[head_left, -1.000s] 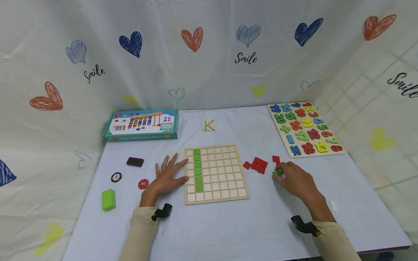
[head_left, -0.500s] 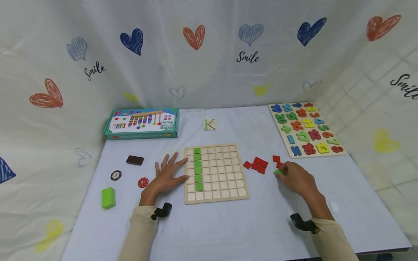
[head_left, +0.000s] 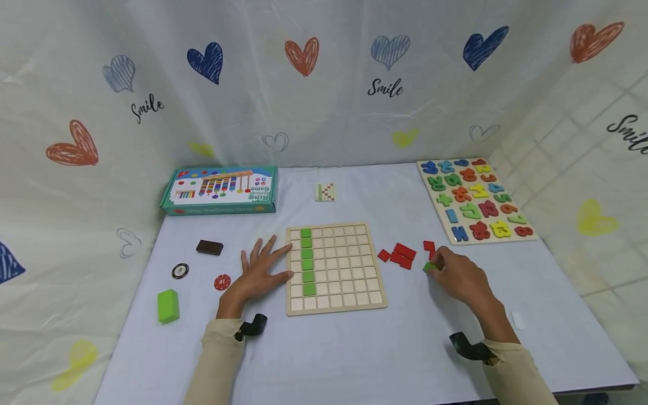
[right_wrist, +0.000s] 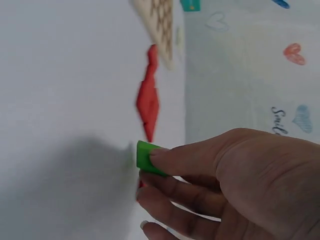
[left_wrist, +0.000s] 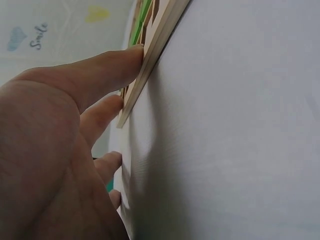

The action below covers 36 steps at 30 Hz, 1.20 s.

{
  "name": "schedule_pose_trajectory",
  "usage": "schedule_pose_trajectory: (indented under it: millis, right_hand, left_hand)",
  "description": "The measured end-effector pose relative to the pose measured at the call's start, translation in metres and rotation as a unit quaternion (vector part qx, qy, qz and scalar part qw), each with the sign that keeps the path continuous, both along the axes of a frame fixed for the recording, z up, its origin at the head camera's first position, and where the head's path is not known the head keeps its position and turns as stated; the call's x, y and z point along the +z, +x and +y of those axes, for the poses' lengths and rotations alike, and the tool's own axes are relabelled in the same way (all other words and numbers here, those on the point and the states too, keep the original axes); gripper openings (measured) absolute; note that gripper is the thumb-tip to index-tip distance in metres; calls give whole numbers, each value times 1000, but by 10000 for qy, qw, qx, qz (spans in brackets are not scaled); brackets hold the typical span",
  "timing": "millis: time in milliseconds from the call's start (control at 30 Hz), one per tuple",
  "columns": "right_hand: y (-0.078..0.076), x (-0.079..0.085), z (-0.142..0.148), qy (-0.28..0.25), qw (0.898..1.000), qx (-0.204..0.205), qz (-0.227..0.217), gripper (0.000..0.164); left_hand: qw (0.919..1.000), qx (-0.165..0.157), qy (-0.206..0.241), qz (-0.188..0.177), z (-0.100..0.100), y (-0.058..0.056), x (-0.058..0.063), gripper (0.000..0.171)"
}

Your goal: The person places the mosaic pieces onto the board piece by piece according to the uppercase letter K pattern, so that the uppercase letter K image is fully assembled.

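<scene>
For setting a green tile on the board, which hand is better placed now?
Probably the right hand: it pinches a green tile, while the left hand holds none and touches the wooden board on its left side.

The loose tile [right_wrist: 145, 156] at the right is coloured bright green, and that green is repeated in a column of tiles [head_left: 307, 263] on the left of the board [head_left: 345, 260], whose pale wood is patterned with a grid. Plain red is shown by the small tiles [head_left: 404, 251] to its right. The far curtain [head_left: 334, 124] is printed with red, blue and yellow hearts (the word "Smile" is lettered in black). Teal is borne by the far-left box [head_left: 221, 209], lime green by the near-left block [head_left: 168, 306], beige by the sleeves [head_left: 217, 354].
</scene>
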State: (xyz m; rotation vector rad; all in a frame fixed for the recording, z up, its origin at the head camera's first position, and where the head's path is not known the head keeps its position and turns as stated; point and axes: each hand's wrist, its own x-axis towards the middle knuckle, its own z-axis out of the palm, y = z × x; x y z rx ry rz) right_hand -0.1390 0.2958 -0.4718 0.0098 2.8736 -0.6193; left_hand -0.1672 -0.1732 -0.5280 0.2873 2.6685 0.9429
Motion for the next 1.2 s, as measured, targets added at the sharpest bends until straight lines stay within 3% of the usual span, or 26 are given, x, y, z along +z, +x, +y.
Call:
schedule_pose_trajectory:
  millis: [167, 333, 533, 700, 967, 1200]
  right_hand:
    - [-5, 18, -22, -173, 9980, 330, 520, 33]
    - [-10, 26, -73, -522, 9915, 855, 834, 23]
    - [-4, 16, -145, -657, 9803, 1730, 694, 16]
    - [6, 3, -188, -727, 9641, 2482, 599, 6]
    - [15, -9, -216, -948, 9477, 3000, 537, 4]
    - [20, -17, -218, -1067, 9465, 2981, 626, 6]
  left_hand:
    - [10000, 29, 28, -33, 2, 0, 1, 74]
    - [10000, 12, 38, -8, 0, 0, -1, 73]
    - [9999, 94, -59, -64, 1, -1, -1, 75]
    - [9998, 97, -141, -91, 3, -2, 4, 75]
    - [9995, 125, -260, -110, 7, -2, 11, 75]
    - [9995, 107, -283, -120, 8, -1, 10, 76]
